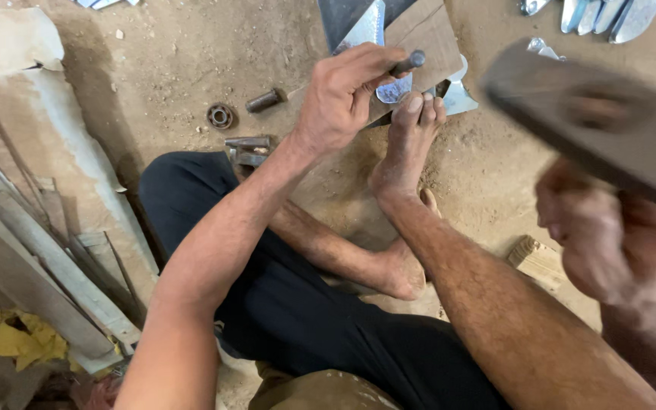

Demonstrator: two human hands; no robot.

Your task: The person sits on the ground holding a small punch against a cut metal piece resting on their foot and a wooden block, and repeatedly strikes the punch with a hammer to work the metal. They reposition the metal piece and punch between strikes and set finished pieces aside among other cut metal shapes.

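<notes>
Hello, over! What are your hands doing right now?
Left hand grips punch on metal piece. Right hand holds hammer raised, blurred. Toes beside the punch.

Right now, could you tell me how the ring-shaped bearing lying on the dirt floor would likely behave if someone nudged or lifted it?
The bearing looks like rusty metal, so probably stiff and heavy for its size. It lies flat on loose dirt, so a nudge would likely slide it rather than roll it. Set on edge, its round shape could roll.

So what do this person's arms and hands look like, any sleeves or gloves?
Both arms are bare past the elbow, no sleeves showing. The left hand and right hand wear no gloves; no watch or rings visible. The right hand is motion-blurred. Forearms look dusty.
</notes>
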